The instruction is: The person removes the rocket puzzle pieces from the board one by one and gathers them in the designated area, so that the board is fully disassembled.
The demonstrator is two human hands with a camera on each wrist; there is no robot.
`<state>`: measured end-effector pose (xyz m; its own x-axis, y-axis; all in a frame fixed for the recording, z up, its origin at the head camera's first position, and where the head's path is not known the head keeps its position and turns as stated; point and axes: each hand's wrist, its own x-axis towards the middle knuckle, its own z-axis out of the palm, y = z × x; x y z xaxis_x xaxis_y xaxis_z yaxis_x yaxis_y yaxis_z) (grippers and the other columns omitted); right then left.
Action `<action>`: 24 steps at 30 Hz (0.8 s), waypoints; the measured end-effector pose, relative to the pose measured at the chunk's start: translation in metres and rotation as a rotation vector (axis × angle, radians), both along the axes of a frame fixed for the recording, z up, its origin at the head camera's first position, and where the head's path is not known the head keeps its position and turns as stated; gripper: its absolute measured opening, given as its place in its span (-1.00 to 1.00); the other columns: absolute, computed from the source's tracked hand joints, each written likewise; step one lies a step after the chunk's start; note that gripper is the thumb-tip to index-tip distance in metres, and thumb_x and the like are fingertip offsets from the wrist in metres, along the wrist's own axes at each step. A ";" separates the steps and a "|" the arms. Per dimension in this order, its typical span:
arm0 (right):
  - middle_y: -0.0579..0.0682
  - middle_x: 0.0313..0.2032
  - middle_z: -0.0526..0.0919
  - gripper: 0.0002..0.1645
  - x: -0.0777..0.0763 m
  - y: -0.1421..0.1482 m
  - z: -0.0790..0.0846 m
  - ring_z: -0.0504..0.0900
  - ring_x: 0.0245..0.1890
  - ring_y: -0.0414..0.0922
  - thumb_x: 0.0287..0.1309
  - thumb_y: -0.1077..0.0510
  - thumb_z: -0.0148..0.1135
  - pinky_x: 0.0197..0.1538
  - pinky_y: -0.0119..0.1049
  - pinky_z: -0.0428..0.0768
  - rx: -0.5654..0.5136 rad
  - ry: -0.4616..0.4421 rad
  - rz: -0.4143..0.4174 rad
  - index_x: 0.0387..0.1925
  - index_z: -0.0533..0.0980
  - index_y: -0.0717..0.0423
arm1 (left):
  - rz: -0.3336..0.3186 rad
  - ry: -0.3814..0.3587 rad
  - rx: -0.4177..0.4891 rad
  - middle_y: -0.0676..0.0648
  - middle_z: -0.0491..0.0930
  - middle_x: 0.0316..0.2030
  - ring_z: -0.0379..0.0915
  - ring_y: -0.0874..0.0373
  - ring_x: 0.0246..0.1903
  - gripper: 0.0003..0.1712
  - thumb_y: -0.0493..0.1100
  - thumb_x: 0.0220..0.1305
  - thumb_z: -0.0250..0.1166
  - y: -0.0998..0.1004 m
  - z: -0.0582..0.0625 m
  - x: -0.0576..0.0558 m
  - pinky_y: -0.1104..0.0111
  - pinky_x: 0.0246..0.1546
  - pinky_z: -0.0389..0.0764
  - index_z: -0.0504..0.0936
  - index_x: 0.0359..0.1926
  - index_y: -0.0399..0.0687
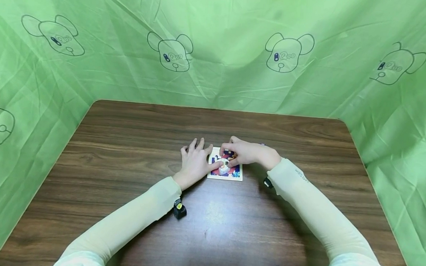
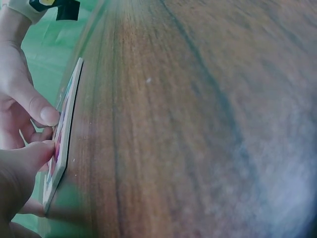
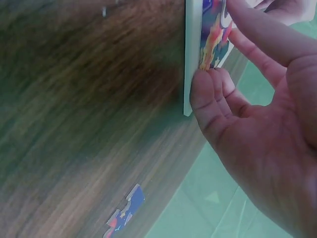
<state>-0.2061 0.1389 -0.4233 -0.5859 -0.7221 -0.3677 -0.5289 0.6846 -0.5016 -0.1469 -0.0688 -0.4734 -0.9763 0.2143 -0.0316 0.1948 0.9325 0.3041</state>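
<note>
A small jigsaw puzzle [image 1: 237,175] with a colourful cartoon picture and a pale border lies flat on the table. My left hand [image 1: 194,164] rests at its left side, fingers spread on the wood and thumb reaching onto the picture. From the right, my right hand [image 1: 249,152] bends over the puzzle, its thumb and fingertips touching the picture. Both thumbs [image 2: 48,115] come down close together on the surface in the left wrist view. Seen from the right wrist, fingertips [image 3: 202,82] rest by the board's edge, beside its pale rim [image 3: 192,49].
A loose puzzle piece [image 3: 130,206], blue and red, lies on the table beyond my right hand. The brown wooden table [image 1: 125,144] has green cloth [image 1: 230,85] with drawn mouse-like heads hanging behind it and at both sides.
</note>
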 end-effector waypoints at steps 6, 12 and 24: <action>0.15 0.01 0.36 -0.59 0.002 0.003 -0.003 0.49 -0.10 0.01 0.29 0.13 0.46 0.07 -0.09 0.52 -0.047 -0.005 -0.028 0.11 0.53 -0.09 | -0.003 0.001 -0.005 -0.33 0.26 0.52 0.05 -0.33 0.54 -0.06 0.50 0.23 0.32 0.000 0.001 0.001 -0.34 0.31 0.14 0.56 0.42 0.01; 0.15 0.04 0.34 -0.62 0.006 0.006 -0.007 0.52 -0.14 0.01 0.32 0.15 0.43 0.07 -0.08 0.55 -0.114 0.008 -0.037 0.11 0.52 -0.07 | -0.008 0.003 -0.008 -0.33 0.26 0.52 0.05 -0.34 0.54 -0.06 0.49 0.24 0.31 0.000 0.000 0.001 -0.34 0.30 0.14 0.55 0.43 0.00; 0.14 -0.09 0.48 -0.81 0.010 0.006 -0.013 0.52 -0.18 -0.02 0.45 0.33 0.19 0.01 -0.10 0.60 -0.209 0.164 -0.020 -0.03 0.56 0.02 | -0.014 0.013 -0.017 -0.32 0.26 0.52 0.06 -0.33 0.54 -0.06 0.50 0.26 0.29 -0.001 -0.001 0.002 -0.33 0.31 0.15 0.54 0.44 0.02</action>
